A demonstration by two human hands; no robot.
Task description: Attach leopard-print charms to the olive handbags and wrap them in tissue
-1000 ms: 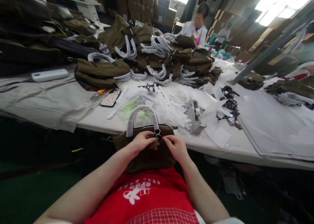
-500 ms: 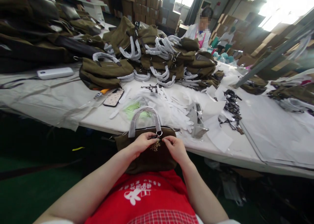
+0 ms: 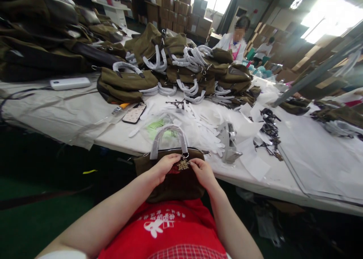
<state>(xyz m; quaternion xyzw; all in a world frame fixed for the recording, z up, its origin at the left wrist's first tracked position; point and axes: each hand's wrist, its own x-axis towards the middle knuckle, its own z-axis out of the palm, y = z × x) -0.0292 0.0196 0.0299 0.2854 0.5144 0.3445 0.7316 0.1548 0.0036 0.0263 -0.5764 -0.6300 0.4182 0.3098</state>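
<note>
A brown handbag [image 3: 176, 187] leans against the table edge in front of my red apron, its wrapped handle [image 3: 170, 129] standing up. From the ring [image 3: 185, 155] at the handle's base hangs a gold-toned charm [image 3: 183, 165] with an openwork pattern. My left hand [image 3: 167, 166] pinches the charm's upper left side near the ring. The fingertips of my right hand [image 3: 202, 169] are closed at the charm's right edge. What lies exactly between the fingertips is partly hidden.
Behind the bag are a clear plastic bag with green contents [image 3: 159, 130], white strips, a phone [image 3: 134, 113], a tape dispenser [image 3: 228, 141] and a tangle of dark charms [image 3: 269, 128]. Brown bags [image 3: 198, 77] are piled along the back. A co-worker [image 3: 234, 43] stands beyond them.
The charm has turned so that its patterned face shows more squarely. Both hands stay close to it, with only small finger shifts. The view has tilted slightly.
</note>
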